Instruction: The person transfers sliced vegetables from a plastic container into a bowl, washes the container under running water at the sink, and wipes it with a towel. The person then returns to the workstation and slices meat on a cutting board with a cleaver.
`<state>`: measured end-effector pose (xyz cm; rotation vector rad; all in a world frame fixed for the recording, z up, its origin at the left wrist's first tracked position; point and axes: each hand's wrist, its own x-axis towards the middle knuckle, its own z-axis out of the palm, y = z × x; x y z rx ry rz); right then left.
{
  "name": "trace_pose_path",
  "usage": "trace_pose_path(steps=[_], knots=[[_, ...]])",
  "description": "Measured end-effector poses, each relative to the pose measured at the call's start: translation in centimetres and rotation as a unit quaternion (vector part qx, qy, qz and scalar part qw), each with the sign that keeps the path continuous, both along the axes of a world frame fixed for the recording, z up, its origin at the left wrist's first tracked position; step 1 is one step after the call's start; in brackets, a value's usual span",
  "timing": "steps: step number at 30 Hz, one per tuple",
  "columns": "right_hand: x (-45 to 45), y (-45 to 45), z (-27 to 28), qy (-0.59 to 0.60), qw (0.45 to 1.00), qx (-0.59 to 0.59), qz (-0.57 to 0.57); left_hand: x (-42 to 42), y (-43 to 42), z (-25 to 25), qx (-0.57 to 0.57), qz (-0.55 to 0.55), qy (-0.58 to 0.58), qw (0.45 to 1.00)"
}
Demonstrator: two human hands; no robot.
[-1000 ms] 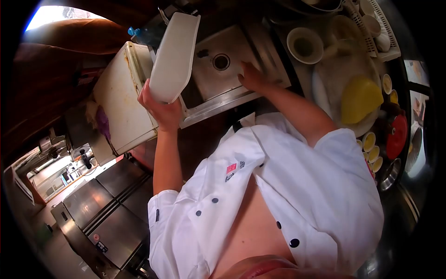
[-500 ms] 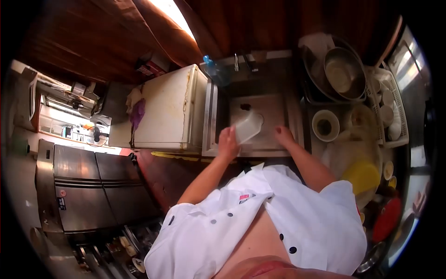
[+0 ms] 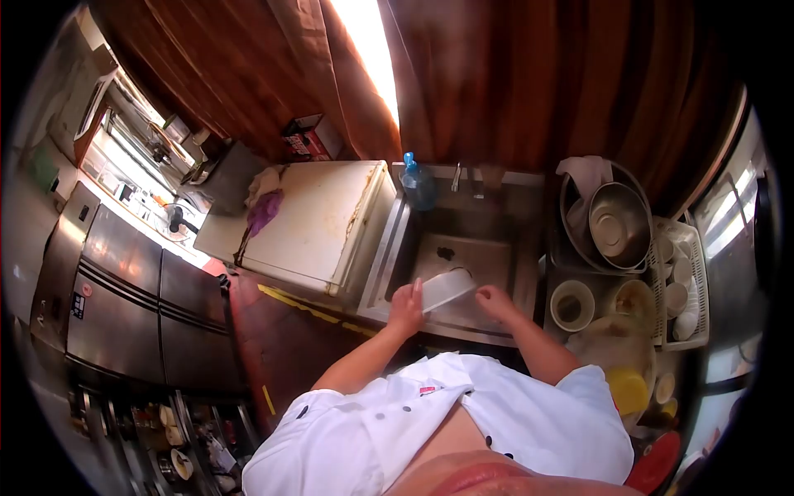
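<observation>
A whitish, partly see-through plastic container (image 3: 447,291) is tilted over the stainless-steel sink (image 3: 531,285). My left hand (image 3: 406,307) grips it by its left end, fingers wrapped round the edge. By its right end is my right hand (image 3: 496,303), with the fingers curled together. Whether those fingers touch the container, or hold something small, I cannot make out. A dark clump (image 3: 445,253) lies on the sink floor, beyond the container.
Behind the sink stand a blue pump bottle (image 3: 419,188) and a tap (image 3: 456,177). To the right are metal bowls (image 3: 620,225), a pale round tub (image 3: 572,306) and a white rack of cups (image 3: 697,285). A white chest-like appliance (image 3: 314,219) stands left.
The head view has tilted upward, so the scene sits lower. The container has turned so its side shows more, and my right hand is closer to its right end.
</observation>
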<state>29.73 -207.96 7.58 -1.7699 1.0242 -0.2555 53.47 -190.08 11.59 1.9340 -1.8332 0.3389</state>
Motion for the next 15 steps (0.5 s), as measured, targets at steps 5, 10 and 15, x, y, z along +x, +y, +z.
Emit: trace_pose_path(steps=[5, 10, 15], knots=[[-1.2, -2.5, 3.9, -0.038, 0.998, -0.020, 0.036, -1.1, 0.4, 0.2, -0.008, 0.036, 0.001, 0.999], [-2.7, -2.9, 12.7, -0.079, 0.994, 0.041, 0.057, -1.1, 0.8, 0.6, 0.000, 0.030, 0.017, 0.999], [-3.4, -2.9, 21.8, -0.099, 0.983, -0.026, 0.156, -1.3, 1.0, -0.4, 0.036, 0.038, 0.019, 0.998]])
